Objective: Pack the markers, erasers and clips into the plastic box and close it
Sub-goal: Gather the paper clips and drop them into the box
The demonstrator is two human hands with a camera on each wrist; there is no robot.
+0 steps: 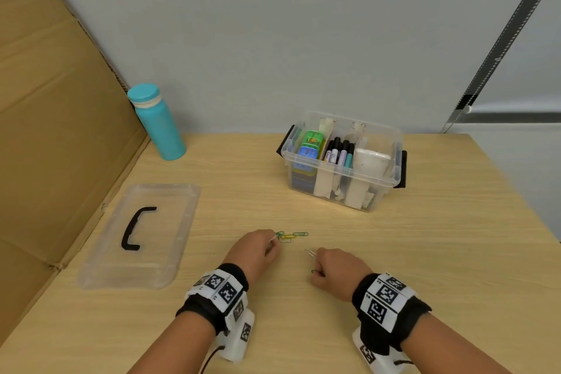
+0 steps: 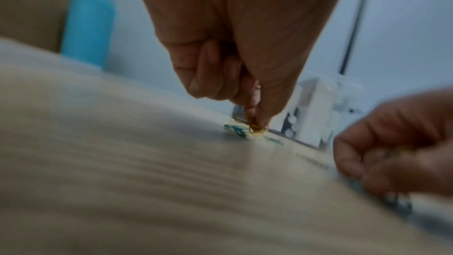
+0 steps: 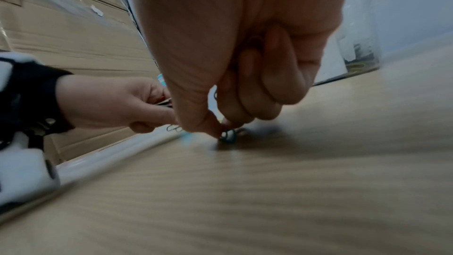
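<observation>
A small heap of green and yellow paper clips lies on the wooden table in front of me. My left hand pinches a clip at the heap's left end. My right hand is curled, holding a green clip and a silver one; its thumb and finger pinch a dark green clip against the table. The clear plastic box stands open farther back, with erasers at left and markers in the middle. Its clear lid with a black handle lies at left.
A teal bottle stands at the back left by a cardboard wall. The table's right edge runs diagonally beside the box. A grey wall rises behind the table.
</observation>
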